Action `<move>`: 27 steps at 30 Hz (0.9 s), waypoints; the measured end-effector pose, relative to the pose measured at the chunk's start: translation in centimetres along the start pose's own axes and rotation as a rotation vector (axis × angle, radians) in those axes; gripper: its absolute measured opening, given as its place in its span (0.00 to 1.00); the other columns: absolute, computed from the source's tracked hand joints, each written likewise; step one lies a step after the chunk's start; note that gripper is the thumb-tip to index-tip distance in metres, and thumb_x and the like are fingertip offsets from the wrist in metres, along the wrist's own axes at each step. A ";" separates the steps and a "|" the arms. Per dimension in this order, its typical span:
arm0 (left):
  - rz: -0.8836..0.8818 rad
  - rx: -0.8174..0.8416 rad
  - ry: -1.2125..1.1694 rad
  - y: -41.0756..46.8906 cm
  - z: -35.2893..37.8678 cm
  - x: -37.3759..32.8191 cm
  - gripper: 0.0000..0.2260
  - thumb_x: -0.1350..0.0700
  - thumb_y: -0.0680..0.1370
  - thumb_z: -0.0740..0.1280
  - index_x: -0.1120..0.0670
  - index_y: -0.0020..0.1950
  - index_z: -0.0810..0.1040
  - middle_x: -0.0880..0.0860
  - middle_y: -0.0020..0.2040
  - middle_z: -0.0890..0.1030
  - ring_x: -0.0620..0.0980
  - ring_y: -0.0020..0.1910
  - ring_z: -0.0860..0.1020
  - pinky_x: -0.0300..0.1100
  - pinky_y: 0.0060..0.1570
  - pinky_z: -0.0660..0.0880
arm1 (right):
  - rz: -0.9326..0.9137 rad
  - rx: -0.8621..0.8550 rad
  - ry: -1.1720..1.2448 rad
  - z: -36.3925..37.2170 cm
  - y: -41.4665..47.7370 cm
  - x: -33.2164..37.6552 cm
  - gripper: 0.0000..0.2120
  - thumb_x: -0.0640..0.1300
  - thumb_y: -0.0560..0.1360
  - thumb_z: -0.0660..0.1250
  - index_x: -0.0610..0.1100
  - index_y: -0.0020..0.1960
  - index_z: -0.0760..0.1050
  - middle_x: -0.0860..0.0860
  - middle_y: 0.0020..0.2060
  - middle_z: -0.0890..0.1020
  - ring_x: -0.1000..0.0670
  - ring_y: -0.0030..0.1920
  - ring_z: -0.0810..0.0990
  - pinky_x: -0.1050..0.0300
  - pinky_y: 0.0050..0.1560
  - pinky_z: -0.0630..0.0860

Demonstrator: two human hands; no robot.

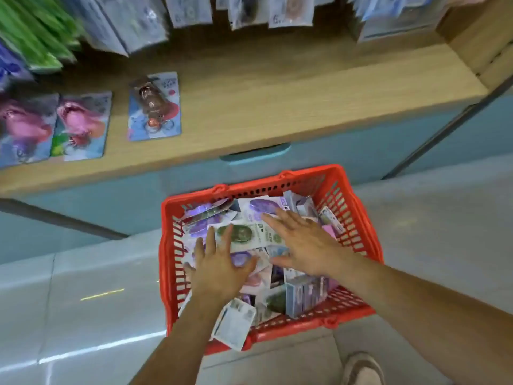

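Left hand (219, 262) and right hand (302, 245) spread flat on carded packets (261, 207) in red basket (358, 226), gripping nothing. Likely best: the person slides green-disc card (241, 234) at left fingertips (229, 229) free, then pinches its edge.

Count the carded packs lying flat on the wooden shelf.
3. The brown keyring pack lies rightmost, a pink pack to its left, a second pink pack cut by the left edge. More may lie out of view.
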State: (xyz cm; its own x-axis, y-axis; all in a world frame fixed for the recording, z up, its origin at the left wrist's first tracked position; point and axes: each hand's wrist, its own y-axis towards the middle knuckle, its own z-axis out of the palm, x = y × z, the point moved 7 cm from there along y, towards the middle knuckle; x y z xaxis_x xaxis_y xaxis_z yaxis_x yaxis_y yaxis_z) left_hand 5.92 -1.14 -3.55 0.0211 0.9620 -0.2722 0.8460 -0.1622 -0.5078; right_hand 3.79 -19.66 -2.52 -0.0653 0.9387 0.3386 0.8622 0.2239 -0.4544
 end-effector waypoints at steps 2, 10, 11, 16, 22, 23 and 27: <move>0.080 -0.058 0.131 2.0 1.0 0.0 0.40 0.27 0.71 0.58 0.35 0.77 0.43 0.47 0.80 0.41 0.57 0.79 0.44 0.70 0.70 0.54 | -0.049 -0.004 -0.092 1.6 2.4 -0.3 0.46 0.67 0.75 0.61 0.61 0.76 0.30 0.50 0.80 0.38 0.43 0.79 0.44 0.38 0.74 0.58; 0.186 -0.134 0.236 8.1 1.1 1.2 0.42 0.21 0.64 0.56 0.36 0.75 0.55 0.48 0.75 0.61 0.59 0.73 0.59 0.65 0.67 0.63 | -0.175 -0.059 -0.410 3.9 7.1 -0.7 0.39 0.67 0.79 0.52 0.57 0.78 0.32 0.39 0.78 0.37 0.33 0.77 0.46 0.38 0.73 0.62; 0.221 -0.150 0.270 8.1 0.8 1.0 0.42 0.21 0.64 0.55 0.38 0.74 0.58 0.49 0.74 0.63 0.58 0.72 0.62 0.60 0.69 0.63 | -0.182 -0.067 -0.433 3.8 6.9 -0.5 0.37 0.65 0.80 0.51 0.55 0.78 0.34 0.38 0.78 0.38 0.33 0.77 0.48 0.39 0.71 0.65; 0.216 -0.221 0.290 6.6 -1.8 1.5 0.34 0.25 0.68 0.61 0.44 0.66 0.66 0.51 0.65 0.76 0.56 0.61 0.76 0.48 0.59 0.71 | -0.222 -0.197 -0.265 2.3 5.3 -0.6 0.29 0.49 0.79 0.58 0.50 0.78 0.54 0.42 0.77 0.56 0.39 0.69 0.68 0.47 0.61 0.74; 0.155 -0.345 0.089 4.5 -5.2 2.1 0.37 0.23 0.62 0.64 0.46 0.60 0.67 0.50 0.54 0.76 0.55 0.55 0.77 0.48 0.53 0.75 | -0.068 -0.369 0.264 -1.2 3.9 -3.2 0.38 0.42 0.65 0.67 0.55 0.74 0.62 0.49 0.64 0.69 0.44 0.63 0.74 0.45 0.62 0.73; 0.160 -0.336 0.025 4.5 -5.6 2.1 0.37 0.25 0.62 0.67 0.48 0.62 0.69 0.49 0.56 0.76 0.54 0.56 0.77 0.46 0.52 0.74 | -0.060 -0.417 0.298 -1.8 3.8 -3.2 0.39 0.44 0.64 0.67 0.54 0.74 0.62 0.47 0.63 0.70 0.43 0.63 0.73 0.46 0.64 0.72; 0.203 -0.160 -0.105 4.3 -4.9 1.5 0.32 0.30 0.61 0.74 0.49 0.54 0.72 0.48 0.49 0.79 0.50 0.49 0.78 0.44 0.45 0.73 | -0.076 -0.527 0.319 -3.3 3.1 -1.8 0.40 0.60 0.66 0.75 0.52 0.72 0.63 0.47 0.57 0.71 0.47 0.59 0.72 0.51 0.63 0.70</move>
State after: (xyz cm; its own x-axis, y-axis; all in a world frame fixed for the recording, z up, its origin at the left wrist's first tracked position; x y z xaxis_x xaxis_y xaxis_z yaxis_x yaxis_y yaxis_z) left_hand 12.22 0.63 -2.18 0.1505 0.8840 -0.4427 0.9039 -0.3044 -0.3006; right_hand 8.22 -21.53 -1.83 -0.0531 0.7823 0.6206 0.9985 0.0513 0.0207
